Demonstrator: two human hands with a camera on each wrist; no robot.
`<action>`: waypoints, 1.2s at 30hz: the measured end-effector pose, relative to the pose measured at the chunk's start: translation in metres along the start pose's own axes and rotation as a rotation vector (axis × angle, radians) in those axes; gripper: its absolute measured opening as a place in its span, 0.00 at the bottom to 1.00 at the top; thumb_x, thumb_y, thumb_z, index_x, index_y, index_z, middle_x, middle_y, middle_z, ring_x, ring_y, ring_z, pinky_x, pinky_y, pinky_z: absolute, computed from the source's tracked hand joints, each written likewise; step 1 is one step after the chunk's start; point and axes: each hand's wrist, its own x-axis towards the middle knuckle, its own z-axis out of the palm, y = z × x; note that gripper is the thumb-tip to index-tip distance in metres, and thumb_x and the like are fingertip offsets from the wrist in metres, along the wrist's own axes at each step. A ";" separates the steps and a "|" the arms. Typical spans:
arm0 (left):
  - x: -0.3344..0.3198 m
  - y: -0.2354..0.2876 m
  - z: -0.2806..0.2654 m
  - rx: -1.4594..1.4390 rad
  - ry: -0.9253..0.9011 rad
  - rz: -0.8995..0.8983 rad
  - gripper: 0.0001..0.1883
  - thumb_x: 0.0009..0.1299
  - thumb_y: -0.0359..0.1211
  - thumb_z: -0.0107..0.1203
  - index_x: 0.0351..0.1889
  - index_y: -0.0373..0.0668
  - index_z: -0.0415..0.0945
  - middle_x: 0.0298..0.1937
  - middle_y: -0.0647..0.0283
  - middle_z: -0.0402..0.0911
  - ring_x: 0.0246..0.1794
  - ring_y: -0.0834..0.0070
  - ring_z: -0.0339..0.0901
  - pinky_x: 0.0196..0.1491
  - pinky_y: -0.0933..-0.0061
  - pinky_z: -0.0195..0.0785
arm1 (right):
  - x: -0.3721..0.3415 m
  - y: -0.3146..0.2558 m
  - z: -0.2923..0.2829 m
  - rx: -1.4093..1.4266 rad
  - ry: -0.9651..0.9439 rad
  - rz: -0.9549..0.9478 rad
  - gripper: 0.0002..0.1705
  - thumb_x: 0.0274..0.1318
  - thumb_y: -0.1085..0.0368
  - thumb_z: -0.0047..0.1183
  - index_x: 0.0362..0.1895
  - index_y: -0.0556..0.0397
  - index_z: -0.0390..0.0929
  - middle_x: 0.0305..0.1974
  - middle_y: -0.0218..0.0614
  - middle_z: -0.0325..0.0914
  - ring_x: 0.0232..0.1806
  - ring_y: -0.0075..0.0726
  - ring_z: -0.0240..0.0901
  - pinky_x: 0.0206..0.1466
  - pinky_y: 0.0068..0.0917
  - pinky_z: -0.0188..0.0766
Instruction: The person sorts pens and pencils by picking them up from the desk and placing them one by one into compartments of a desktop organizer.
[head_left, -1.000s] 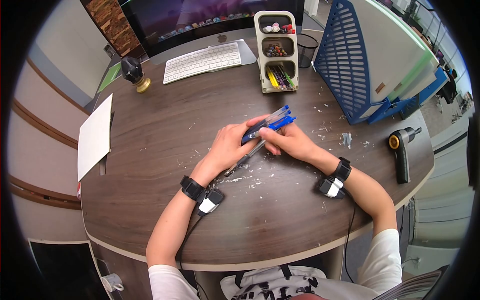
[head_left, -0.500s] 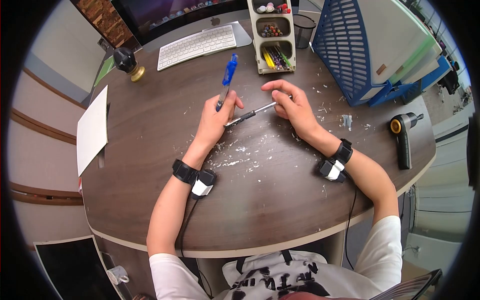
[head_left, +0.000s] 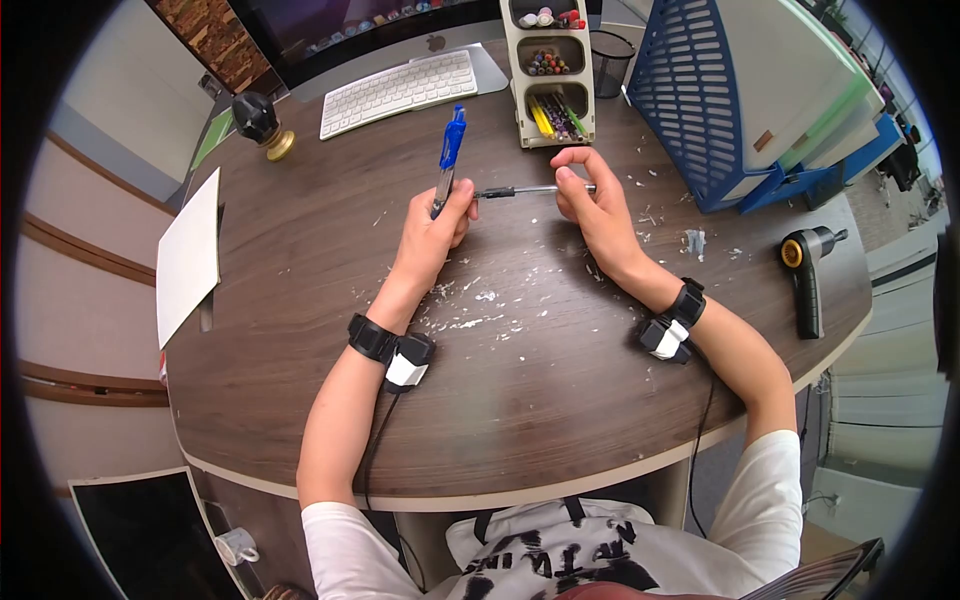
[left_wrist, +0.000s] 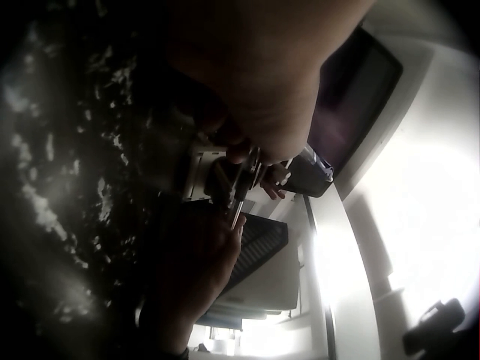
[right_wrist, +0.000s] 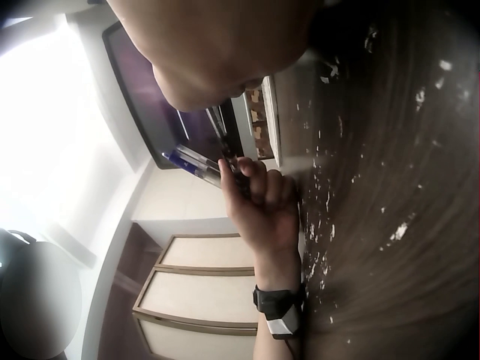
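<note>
In the head view the left hand [head_left: 433,232] grips blue-topped pens [head_left: 452,140] that stand nearly upright above its thumb. A clear pen with a dark grip [head_left: 510,191] lies level between both hands; its left end is at the left fingertips. The right hand [head_left: 602,220] pinches that pen's other end between thumb and fingers, with the index finger raised and bent. In the right wrist view the left hand [right_wrist: 262,206] holds the blue-topped pens [right_wrist: 193,166] by their lower part. The left wrist view is dark, with the right hand [left_wrist: 199,262] at the pen's far end.
White scraps [head_left: 485,296] litter the brown desk [head_left: 500,420]. Behind the hands stand a keyboard [head_left: 400,92], a compartment organizer [head_left: 553,90] holding pens and a mesh cup [head_left: 608,65]. On the right are a blue file rack [head_left: 690,110] and a drill-like tool [head_left: 805,285]; white paper [head_left: 188,260] lies left.
The hands moved apart from their grouped hold on the pens. The single pen, tilted half a second ago, is now nearly level, and the right hand has shifted slightly up and to the right.
</note>
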 end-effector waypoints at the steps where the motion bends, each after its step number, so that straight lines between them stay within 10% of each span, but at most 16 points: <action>1: 0.000 -0.001 0.000 -0.012 0.003 -0.013 0.24 0.77 0.51 0.51 0.25 0.43 0.72 0.15 0.79 0.57 0.15 0.90 0.49 0.20 0.79 0.39 | -0.001 0.000 0.000 -0.007 -0.006 0.001 0.11 0.73 0.62 0.47 0.53 0.53 0.71 0.28 0.19 0.62 0.26 0.11 0.52 0.29 0.15 0.51; 7: -0.001 0.005 -0.001 -0.130 0.066 -0.079 0.26 0.77 0.52 0.51 0.21 0.45 0.67 0.15 0.79 0.54 0.15 0.88 0.47 0.20 0.78 0.37 | -0.006 -0.010 0.003 -0.342 -0.108 -0.137 0.13 0.73 0.62 0.45 0.54 0.55 0.69 0.33 0.22 0.68 0.32 0.16 0.62 0.38 0.18 0.62; 14: -0.002 0.002 0.000 0.066 0.008 -0.034 0.25 0.77 0.49 0.54 0.21 0.45 0.67 0.17 0.78 0.59 0.16 0.89 0.51 0.21 0.79 0.42 | -0.008 -0.008 0.004 -0.361 -0.539 0.132 0.16 0.72 0.60 0.49 0.54 0.58 0.72 0.26 0.27 0.79 0.31 0.15 0.70 0.36 0.19 0.64; 25: 0.003 -0.006 -0.001 -0.135 -0.200 -0.054 0.22 0.80 0.50 0.48 0.31 0.42 0.70 0.18 0.79 0.57 0.18 0.89 0.50 0.21 0.81 0.43 | -0.007 -0.027 0.006 -0.038 -0.460 0.281 0.10 0.71 0.62 0.51 0.46 0.57 0.73 0.35 0.29 0.77 0.31 0.18 0.70 0.34 0.18 0.68; 36: 0.004 -0.011 0.007 0.235 -0.189 0.094 0.21 0.79 0.47 0.47 0.32 0.40 0.74 0.19 0.73 0.64 0.22 0.83 0.60 0.27 0.74 0.55 | 0.046 -0.168 -0.017 -0.659 0.163 -0.649 0.12 0.68 0.62 0.56 0.49 0.54 0.80 0.27 0.24 0.77 0.27 0.11 0.67 0.28 0.13 0.64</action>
